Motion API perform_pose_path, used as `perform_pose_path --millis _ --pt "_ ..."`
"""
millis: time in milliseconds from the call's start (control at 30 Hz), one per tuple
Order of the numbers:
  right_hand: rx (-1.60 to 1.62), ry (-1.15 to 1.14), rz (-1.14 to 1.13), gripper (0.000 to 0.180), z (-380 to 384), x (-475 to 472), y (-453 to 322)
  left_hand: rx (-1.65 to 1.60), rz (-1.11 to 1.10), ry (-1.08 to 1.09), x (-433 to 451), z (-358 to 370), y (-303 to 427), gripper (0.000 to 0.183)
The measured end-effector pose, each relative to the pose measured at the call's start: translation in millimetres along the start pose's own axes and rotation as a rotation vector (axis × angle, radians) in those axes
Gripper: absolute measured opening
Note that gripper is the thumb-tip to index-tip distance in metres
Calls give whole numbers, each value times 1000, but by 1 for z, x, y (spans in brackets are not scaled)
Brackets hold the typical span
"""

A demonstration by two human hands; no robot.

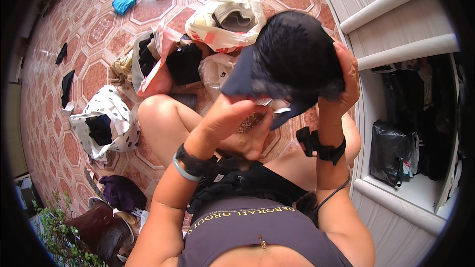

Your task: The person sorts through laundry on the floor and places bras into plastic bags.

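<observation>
A dark cap (297, 55) with a navy brim and a black crown is held up in front of me, slightly blurred. My right hand (347, 74) grips its right side, the fingers wrapped round the edge. At the lower left, my left hand (232, 116) holds the brim (239, 74) from below, some of its fingers hidden under the cap. White tag-like pieces (282, 110) show at the underside. Below the cap are my crossed bare legs (167, 118) on the floor.
Ahead stand a white plastic bag (207, 26) with a hat, a pink bag (157, 81) of clothes and black folded cloth (184, 63). A polka-dot bag (122, 118) and purple cloth (122, 193) lie left. A wardrobe (400, 9) with an open compartment holding a black bag (389, 152) borders the right.
</observation>
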State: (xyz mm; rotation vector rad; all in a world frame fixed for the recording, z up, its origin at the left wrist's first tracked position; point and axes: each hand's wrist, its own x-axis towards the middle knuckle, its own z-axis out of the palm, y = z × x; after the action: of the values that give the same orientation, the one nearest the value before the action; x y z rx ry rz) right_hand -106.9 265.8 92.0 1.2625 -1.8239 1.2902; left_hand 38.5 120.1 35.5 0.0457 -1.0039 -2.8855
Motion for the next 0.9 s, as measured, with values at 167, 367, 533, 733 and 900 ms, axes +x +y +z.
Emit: perform_pose_path --millis 167,367,533,733,900 --pt "-221 -191 -161 40 16 5 -8 -268 202 351 17 -17 26 38" --pt "-160 -838 239 40 31 -117 8 -265 187 977 -22 -76 6 31" --pt "614 -785 1232 21 47 -159 2 -268 199 967 -56 -114 -3 31" --pt "1140 59 1951 30 73 -151 36 -491 171 633 -33 -112 -12 31" --pt "1112 370 1879 24 96 -164 55 -634 -13 418 -12 -150 -37 21"
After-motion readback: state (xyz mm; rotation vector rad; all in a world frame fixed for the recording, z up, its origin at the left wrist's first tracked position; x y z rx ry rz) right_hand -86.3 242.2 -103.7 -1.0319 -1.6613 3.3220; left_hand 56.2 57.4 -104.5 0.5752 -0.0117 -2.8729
